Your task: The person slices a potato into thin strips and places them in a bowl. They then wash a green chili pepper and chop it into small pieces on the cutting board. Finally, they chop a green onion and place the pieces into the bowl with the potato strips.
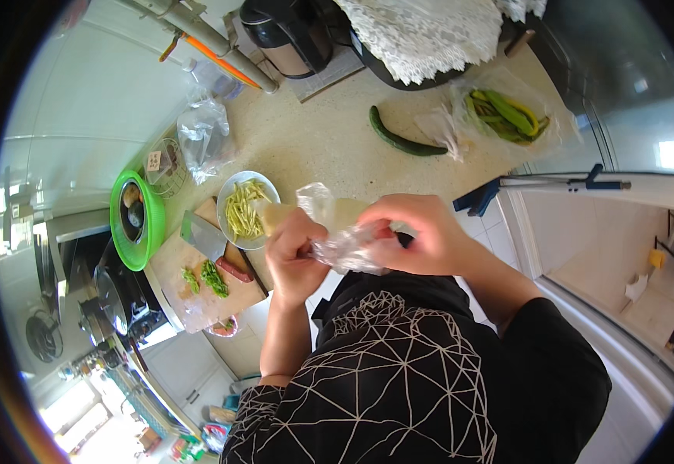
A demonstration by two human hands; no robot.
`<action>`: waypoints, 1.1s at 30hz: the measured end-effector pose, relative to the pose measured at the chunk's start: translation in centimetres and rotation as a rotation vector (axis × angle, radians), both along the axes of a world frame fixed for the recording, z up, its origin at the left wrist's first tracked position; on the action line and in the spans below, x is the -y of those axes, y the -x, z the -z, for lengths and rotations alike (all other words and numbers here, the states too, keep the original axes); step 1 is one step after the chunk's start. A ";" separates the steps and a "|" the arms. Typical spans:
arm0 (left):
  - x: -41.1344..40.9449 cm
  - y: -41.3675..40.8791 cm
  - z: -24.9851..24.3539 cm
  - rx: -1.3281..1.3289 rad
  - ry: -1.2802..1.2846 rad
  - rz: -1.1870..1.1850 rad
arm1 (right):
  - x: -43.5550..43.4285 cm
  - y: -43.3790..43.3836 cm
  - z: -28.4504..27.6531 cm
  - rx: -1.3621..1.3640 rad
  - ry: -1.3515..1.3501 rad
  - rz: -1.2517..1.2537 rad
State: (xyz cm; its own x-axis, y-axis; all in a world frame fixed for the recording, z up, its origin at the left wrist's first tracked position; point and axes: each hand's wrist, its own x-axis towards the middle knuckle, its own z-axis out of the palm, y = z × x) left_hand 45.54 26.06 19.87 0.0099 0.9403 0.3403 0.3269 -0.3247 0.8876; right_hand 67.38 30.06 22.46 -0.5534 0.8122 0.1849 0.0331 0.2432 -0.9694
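Observation:
A crumpled clear plastic bag (345,250) is stretched between my two hands, just off the counter's front edge. One side of it is gripped by my left hand (293,255), fingers curled. Thumb and fingertips of my right hand (424,235) pinch the other side. Past my left knuckles shows a blurred pale-yellow piece (276,216); I cannot tell what it is or whether it is held. Left of that hand stands a white bowl (225,200) of pale green cut strips (244,210). A whole cucumber (404,138) lies farther back.
On the cutting board (198,310) lie a cleaver (203,235), chopped greens (214,278) and a reddish piece (234,269). A green basket (119,232) stands left. Bagged green peppers (505,116) lie back right; an electric kettle (290,40) and a lace-covered appliance (418,35) stand behind.

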 end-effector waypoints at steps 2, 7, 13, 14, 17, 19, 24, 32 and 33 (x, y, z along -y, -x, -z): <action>0.6 -1.0 -0.8 0.069 -0.030 0.175 | 3.0 -2.4 1.4 -0.034 0.043 0.104; 3.8 -7.1 0.0 0.115 -0.078 0.622 | 13.1 -5.5 2.8 0.198 0.033 0.290; 9.9 -19.2 -0.4 -0.057 -0.347 1.012 | 19.9 -7.1 6.6 0.178 -0.051 0.806; 11.0 -21.4 -0.6 -0.093 -0.370 1.065 | 21.5 -8.7 7.1 0.134 -0.014 0.878; 13.4 -28.6 -0.9 0.102 -0.474 1.159 | 26.4 -15.6 8.0 0.041 0.084 1.103; 15.4 -32.8 -0.3 0.103 -0.431 1.285 | 29.8 -20.8 8.2 0.011 0.108 1.238; 19.2 -44.0 1.7 0.260 -0.387 1.251 | 38.4 -34.7 6.8 0.085 0.161 1.441; 25.8 -67.0 2.7 -0.175 -0.263 1.438 | 44.0 -52.9 1.8 0.444 -0.054 1.442; 26.4 -70.4 3.2 -0.145 -0.256 1.446 | 43.8 -55.2 1.5 0.443 -0.065 1.455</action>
